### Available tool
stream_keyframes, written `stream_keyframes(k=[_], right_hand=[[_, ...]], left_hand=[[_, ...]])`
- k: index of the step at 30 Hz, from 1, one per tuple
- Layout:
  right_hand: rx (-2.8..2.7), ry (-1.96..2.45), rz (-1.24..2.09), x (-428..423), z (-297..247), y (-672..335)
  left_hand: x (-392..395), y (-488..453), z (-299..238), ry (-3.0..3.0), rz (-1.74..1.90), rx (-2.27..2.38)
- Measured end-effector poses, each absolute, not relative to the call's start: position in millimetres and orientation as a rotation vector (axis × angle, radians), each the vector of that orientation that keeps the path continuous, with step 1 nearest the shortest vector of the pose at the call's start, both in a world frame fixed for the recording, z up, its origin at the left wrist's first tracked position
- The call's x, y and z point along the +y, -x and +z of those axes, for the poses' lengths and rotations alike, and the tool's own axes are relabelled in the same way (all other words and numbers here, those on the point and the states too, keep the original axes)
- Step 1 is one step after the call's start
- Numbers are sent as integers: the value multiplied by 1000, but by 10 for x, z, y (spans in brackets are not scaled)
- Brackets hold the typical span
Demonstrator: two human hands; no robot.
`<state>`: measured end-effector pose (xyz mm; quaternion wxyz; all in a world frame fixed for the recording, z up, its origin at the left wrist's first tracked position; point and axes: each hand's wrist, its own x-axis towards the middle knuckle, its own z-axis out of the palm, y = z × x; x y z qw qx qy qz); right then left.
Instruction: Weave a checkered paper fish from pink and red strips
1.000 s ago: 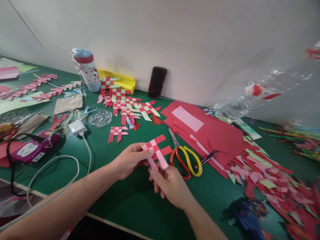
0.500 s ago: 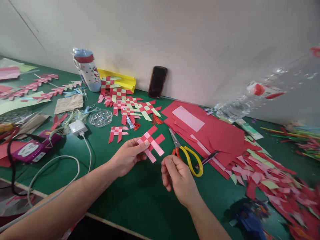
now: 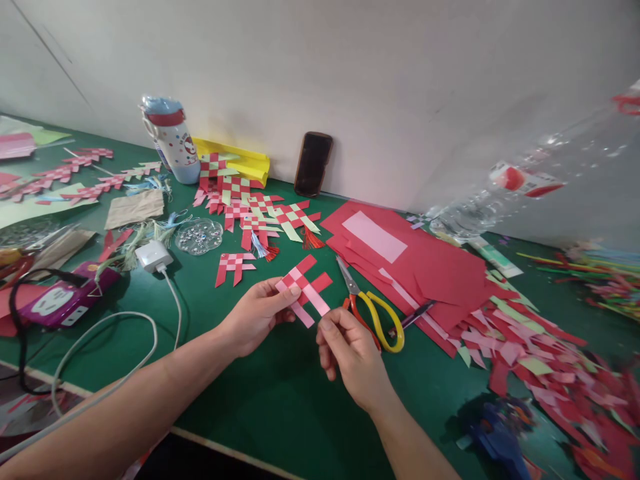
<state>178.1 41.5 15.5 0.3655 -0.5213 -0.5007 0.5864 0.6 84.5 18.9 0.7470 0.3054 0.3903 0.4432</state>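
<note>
I see my left hand (image 3: pixel 255 317) pinching a red and pink woven paper piece (image 3: pixel 304 289) above the middle of the green desk (image 3: pixel 260 407). My right hand (image 3: pixel 350 353), fingers curled, touches its lower pink strip. Scissors (image 3: pixel 373 308) lie just right.

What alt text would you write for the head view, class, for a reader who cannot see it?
Two bare hands meet over a green table: the left hand holds a small red-and-pink woven paper piece, and the right hand reaches its lower edge. Scissors lie just right of it, beside red paper sheets.
</note>
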Motion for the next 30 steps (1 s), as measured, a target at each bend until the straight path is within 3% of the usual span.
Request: stream_keyframes(k=[8, 16, 30], right_hand=[[-870, 1240, 1127, 540, 265, -2008], [-1186, 1283, 1500, 486, 276, -1968], [-1393, 1368, 1517, 456, 305, -1864]], left_hand=[[838, 44, 170, -718, 875, 862], [786, -16, 182, -942, 742, 851], [785, 7, 195, -1048, 728, 928]])
